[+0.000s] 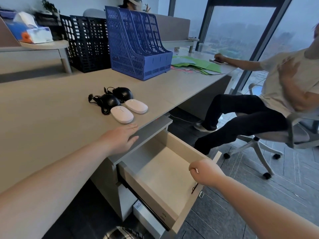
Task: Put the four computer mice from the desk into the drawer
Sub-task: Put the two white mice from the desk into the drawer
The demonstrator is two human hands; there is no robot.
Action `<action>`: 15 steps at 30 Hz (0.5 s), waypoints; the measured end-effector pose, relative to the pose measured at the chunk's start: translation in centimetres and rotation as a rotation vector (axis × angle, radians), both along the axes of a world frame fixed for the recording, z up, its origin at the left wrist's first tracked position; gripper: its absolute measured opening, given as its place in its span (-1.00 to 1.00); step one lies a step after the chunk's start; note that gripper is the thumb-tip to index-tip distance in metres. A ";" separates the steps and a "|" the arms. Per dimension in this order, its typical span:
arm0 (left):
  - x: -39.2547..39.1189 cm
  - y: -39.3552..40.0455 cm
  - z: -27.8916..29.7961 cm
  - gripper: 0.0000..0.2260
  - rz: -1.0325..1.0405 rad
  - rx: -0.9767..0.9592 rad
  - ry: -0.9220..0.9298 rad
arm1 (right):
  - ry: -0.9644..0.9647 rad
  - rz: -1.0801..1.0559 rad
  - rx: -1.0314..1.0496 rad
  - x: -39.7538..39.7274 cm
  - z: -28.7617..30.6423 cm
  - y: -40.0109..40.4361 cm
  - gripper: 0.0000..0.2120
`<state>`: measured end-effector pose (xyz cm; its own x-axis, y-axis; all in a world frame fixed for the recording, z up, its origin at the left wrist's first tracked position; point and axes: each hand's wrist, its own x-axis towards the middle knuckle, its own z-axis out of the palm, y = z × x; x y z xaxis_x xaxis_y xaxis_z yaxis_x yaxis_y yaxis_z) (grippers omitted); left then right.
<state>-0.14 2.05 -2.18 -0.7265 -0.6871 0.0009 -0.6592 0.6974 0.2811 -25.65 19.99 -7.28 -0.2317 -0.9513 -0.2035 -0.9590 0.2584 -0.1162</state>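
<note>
Across the left and middle of the view stretched a pale wood desk (pixel 51 118), the largest thing in sight, and the person's two bare forearms reached in from the bottom corners. Below the desk's front edge a drawer (pixel 165 169) stood pulled out, its light interior bare. At the back of the desk stood a blue file rack (pixel 138 44), with a black file rack (pixel 86 44) just beside it on the left. To the right, another person sat in an office chair (pixel 276 138) by the window. The left hand (pixel 120 138) lay flat and open, palm down, fingers extended together, resting on the desk's front edge just above the drawer and holding nothing. The right hand (pixel 205 171) was curled closed over the drawer's front panel at its top edge, fingers tucked in around it. All four mice lay on the desk, clustered just beyond the left hand and apart from it: a near white mouse (pixel 122 114), a far white mouse (pixel 136 106) just beside it, and behind them a left black mouse (pixel 109 100) and a right black mouse (pixel 122 93), each with its cord bundled alongside.
</note>
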 end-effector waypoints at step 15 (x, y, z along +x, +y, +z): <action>1.8 -4.7 1.7 -0.36 0.400 -0.145 0.199 | -0.237 0.090 -0.608 9.1 6.7 -14.8 -0.62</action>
